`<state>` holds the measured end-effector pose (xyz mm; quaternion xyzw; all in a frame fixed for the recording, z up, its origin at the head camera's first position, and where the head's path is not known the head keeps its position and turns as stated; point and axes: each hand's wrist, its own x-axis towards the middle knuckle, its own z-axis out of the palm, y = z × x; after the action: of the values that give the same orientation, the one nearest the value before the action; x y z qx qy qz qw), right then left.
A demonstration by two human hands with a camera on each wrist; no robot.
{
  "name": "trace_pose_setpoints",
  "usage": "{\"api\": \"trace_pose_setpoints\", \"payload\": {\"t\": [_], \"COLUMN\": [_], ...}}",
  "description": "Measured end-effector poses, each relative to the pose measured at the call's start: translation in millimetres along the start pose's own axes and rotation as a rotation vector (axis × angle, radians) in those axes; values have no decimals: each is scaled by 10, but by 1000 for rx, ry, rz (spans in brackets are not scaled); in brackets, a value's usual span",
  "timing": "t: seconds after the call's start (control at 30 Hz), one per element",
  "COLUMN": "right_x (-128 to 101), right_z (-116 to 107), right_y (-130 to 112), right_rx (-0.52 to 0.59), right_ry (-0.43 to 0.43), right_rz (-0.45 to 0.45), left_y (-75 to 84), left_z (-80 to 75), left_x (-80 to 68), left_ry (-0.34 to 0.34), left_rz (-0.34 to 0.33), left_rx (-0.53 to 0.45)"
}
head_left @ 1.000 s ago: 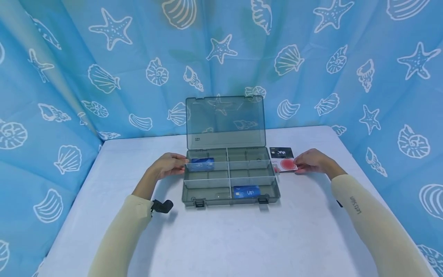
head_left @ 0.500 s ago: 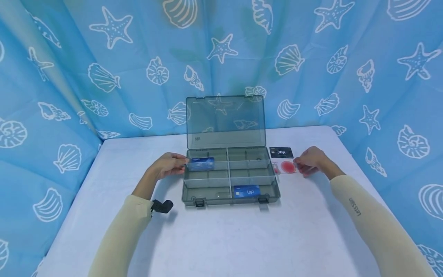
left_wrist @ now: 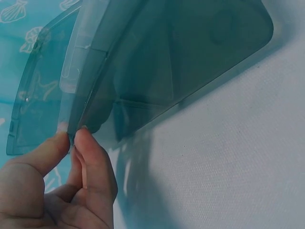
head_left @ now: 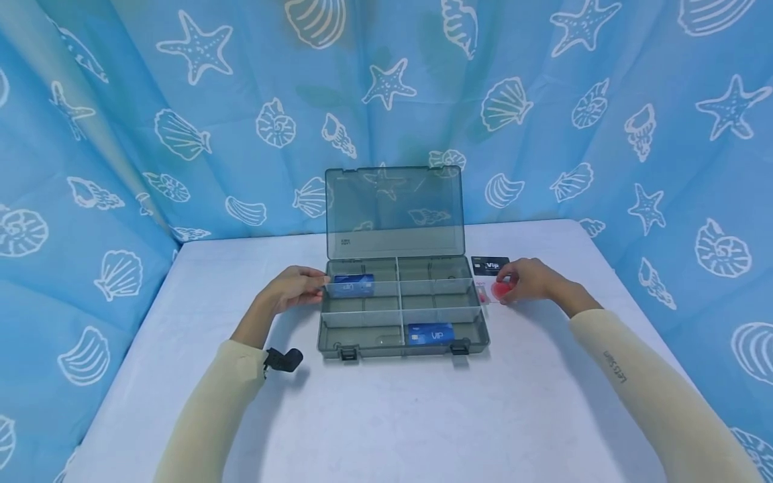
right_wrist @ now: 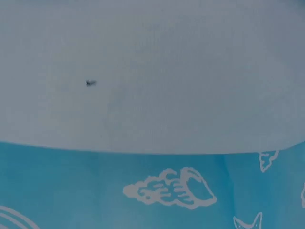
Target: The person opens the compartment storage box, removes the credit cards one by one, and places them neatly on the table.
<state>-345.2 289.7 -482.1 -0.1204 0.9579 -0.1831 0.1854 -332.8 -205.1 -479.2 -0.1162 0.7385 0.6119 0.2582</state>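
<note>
While the left hand [head_left: 294, 288] pinches the left wall of the open gray box [head_left: 361, 335] between its fingers, the right hand [head_left: 531, 279] bends over a red-marked card [head_left: 499, 291] just right of it on the bench [head_left: 398, 422]; whether those fingers clamp the card, I cannot tell. Blue cards lie in the box's far-left [head_left: 353, 288] and near-right [head_left: 431, 333] compartments.

Right hand [head_left: 530, 279]: moved left since 0.5 s ago, from the right edge of the pink-and-white rectangular card with a red disc [head_left: 498, 290] to over it.
Red disc: right side now covered by the hand.
Black rectangular Vip card [head_left: 488, 265]: lower right corner now hidden too.
Cream right sleeve [head_left: 634, 369]: shifted slightly left.
</note>
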Motion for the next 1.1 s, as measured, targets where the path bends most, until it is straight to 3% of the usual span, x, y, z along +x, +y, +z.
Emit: {"api": "trace_pose_setpoints", "payload": {"t": [0.43, 0.67, 1.1], "right_x": [-43, -61, -119], "right_z": [-23, -36, -58], "right_y": [18, 36, 104], "right_rx": [-102, -117, -123], "right_ry": [-21, -56, -42], "right_rz": [-39, -12, -69], "left_y": [13, 7, 17], "left_z": [-2, 3, 18], "left_x": [-12, 11, -6], "left_ry": [8, 7, -4], "left_rz": [-3, -11, -3], "left_rx": [1, 1, 5]}}
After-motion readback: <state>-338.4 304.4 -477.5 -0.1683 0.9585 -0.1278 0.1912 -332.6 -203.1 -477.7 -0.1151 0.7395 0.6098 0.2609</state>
